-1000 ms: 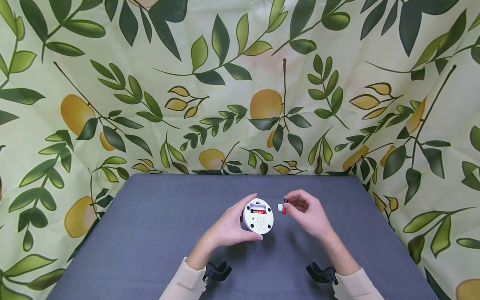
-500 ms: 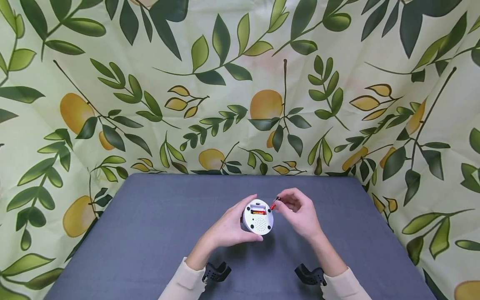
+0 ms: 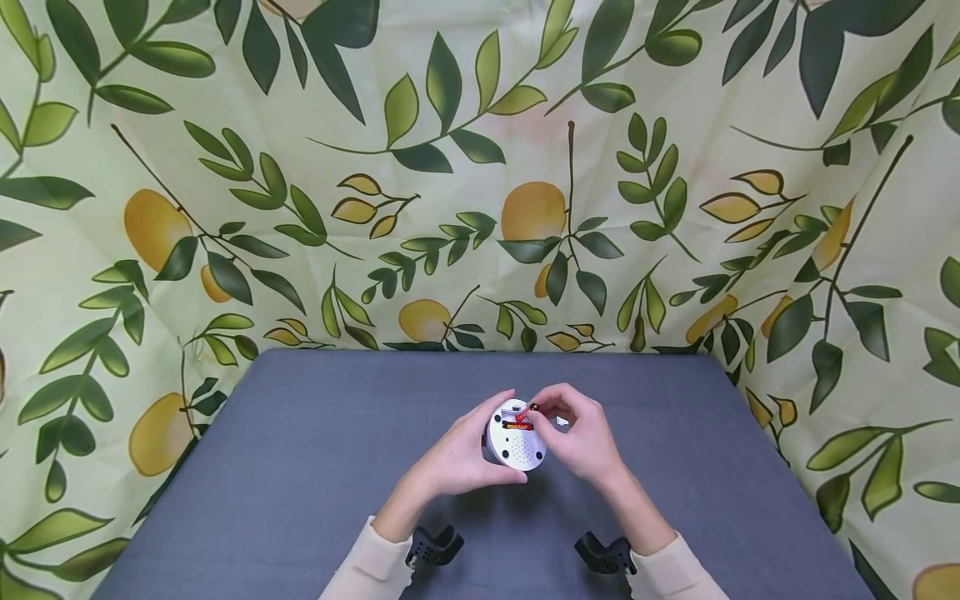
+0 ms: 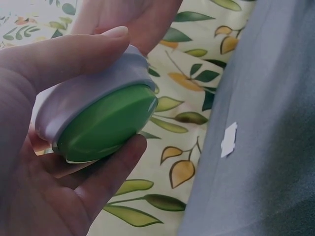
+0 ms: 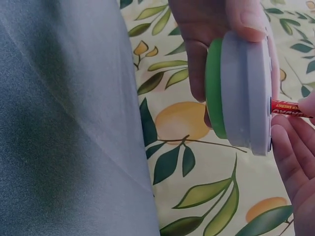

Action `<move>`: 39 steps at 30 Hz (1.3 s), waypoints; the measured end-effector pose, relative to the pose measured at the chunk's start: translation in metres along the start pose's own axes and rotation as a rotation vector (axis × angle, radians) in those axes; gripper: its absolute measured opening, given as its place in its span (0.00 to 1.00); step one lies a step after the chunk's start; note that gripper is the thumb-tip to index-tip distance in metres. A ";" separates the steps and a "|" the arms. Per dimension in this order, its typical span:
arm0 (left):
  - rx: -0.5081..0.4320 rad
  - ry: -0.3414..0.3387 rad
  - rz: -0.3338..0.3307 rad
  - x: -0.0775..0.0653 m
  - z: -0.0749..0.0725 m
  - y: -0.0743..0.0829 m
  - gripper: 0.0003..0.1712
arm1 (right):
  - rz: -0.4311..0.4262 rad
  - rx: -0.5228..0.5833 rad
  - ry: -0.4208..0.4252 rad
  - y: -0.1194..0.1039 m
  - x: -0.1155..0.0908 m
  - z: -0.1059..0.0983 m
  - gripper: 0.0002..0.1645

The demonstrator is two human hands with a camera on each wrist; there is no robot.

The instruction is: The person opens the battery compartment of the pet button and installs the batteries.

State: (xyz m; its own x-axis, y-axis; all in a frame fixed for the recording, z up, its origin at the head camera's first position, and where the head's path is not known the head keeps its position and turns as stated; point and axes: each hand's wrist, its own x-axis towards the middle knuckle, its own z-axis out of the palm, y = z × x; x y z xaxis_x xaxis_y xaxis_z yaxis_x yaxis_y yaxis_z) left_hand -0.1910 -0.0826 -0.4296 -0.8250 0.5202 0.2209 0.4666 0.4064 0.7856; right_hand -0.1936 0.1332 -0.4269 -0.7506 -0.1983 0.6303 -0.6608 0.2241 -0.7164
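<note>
Over the table (image 3: 337, 450), the green-topped device (image 5: 240, 93) looks light, rigid: left grip (image 3: 459, 457) clasps its sides; right grip (image 3: 587, 437) pinches a battery (image 5: 285, 108).

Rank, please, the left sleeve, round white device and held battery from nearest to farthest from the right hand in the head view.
1. Held battery, pinched in the right hand.
2. Round white device, just left of that hand.
3. Left sleeve, farthest, lower left.
</note>
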 end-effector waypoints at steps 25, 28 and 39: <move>-0.010 0.008 -0.009 -0.001 0.000 0.001 0.60 | 0.181 -0.104 0.013 0.010 -0.010 -0.012 0.08; -0.003 0.012 -0.004 -0.001 0.000 0.001 0.60 | 0.248 -0.086 -0.007 0.013 -0.011 -0.012 0.06; -0.010 -0.007 -0.001 -0.001 0.002 0.001 0.61 | 0.505 0.153 -0.142 0.016 -0.002 -0.015 0.12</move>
State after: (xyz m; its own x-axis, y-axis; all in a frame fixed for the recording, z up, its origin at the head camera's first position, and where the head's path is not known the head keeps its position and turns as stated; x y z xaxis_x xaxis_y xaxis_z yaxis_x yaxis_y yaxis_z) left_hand -0.1893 -0.0812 -0.4297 -0.8233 0.5247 0.2164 0.4624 0.3991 0.7917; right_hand -0.2027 0.1517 -0.4347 -0.9600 -0.2314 0.1577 -0.2026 0.1853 -0.9616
